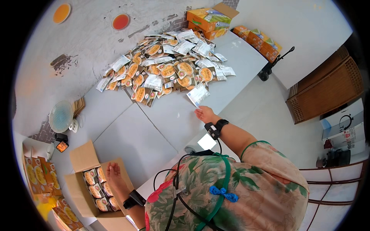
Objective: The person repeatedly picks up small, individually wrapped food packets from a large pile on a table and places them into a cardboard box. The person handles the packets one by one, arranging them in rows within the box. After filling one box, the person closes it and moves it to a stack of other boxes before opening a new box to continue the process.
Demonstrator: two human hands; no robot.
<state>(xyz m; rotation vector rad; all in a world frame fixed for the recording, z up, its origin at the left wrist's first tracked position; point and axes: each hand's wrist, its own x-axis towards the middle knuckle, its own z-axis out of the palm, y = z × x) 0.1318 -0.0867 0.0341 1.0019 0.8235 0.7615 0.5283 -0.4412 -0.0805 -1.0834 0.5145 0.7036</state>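
Note:
My right hand reaches over the table and pinches the near corner of a packet between its fingertips. That packet lies pale printed side up at the front edge of a large heap of sealed food packets. Some of the heap show brown fronts with a yellow-orange bowl picture, others pale backs. My left hand is at the inner flap of an open cardboard carton, palm up and holding nothing. Inside the carton, packets sit in two rows, fronts up. My left forearm covers part of its right side.
Orange printed boxes stand at the table's far end, with more on a wheeled trolley beyond. A fan and a small screen device are at left. Black cables hang over my floral apron.

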